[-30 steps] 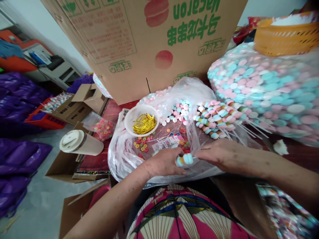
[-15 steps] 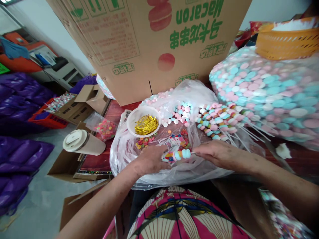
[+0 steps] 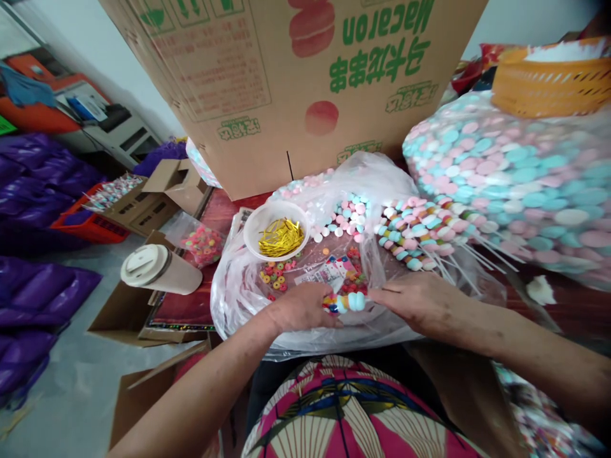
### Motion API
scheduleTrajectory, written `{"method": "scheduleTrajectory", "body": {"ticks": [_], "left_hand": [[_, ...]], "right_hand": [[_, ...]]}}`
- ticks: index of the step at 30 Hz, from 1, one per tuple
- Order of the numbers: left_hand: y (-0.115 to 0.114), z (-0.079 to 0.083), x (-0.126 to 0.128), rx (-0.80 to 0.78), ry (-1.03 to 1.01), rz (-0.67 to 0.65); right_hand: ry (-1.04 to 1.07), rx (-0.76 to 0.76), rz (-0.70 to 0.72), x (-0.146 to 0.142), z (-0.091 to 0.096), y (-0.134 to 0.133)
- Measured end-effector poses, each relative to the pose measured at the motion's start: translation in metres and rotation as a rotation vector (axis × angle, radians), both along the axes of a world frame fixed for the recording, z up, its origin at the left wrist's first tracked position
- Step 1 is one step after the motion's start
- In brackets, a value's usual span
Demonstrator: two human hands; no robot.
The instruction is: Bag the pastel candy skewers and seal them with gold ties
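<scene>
My left hand (image 3: pixel 300 309) and my right hand (image 3: pixel 414 299) meet over a clear plastic sheet (image 3: pixel 238 299) on the table. Between them is a candy skewer (image 3: pixel 344 302) with blue, white and coloured pieces. My right hand pinches its stick end; my left hand's closed fingers are at its ring-candy end. Just beyond lie loose ring candies (image 3: pixel 274 277), small printed cards (image 3: pixel 329 272) and a white bowl of gold twist ties (image 3: pixel 277 231). Finished skewers (image 3: pixel 420 232) are piled to the right.
A big cardboard box (image 3: pixel 291 83) stands behind. A large bag of pastel candies (image 3: pixel 515 184) fills the right, an orange basket (image 3: pixel 554 76) above it. A lidded cup (image 3: pixel 157 270) lies at left, near a bag of ring candies (image 3: pixel 203 245), open cartons and purple bags (image 3: pixel 38 292).
The skewer has gained coloured ring candies at its left end since a second ago. My left hand went out to the loose candies and came back to the skewer.
</scene>
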State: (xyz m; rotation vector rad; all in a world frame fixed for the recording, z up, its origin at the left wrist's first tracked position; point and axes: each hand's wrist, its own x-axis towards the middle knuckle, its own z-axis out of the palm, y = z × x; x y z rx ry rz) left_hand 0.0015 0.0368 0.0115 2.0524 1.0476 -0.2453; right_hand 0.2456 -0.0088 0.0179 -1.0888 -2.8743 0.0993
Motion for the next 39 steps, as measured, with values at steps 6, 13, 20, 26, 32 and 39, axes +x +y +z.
{"method": "scheduleTrajectory", "body": {"ticks": [6,13,20,26,32,39], "left_hand": [[-0.01,-0.011,0.006,0.492,0.196,0.027],[-0.017,-0.009,0.01,0.572,0.147,0.161],[0.013,0.021,-0.013,0.084,-0.002,-0.064],[-0.001,0.005,0.017,0.204,0.061,-0.008],[-0.006,0.0,0.015,0.133,-0.086,0.151],[-0.011,-0.011,0.027,0.274,-0.005,0.199]], "right_hand": [[0.004,-0.21,-0.108,-0.004,0.007,0.001],[0.08,-0.191,-0.185,-0.011,-0.003,0.001],[0.075,-0.111,-0.122,-0.002,0.002,0.001],[0.052,-0.198,-0.119,-0.02,0.004,0.006],[0.032,-0.145,-0.131,-0.018,0.012,0.017],[0.016,-0.178,-0.126,-0.036,0.006,0.011]]}}
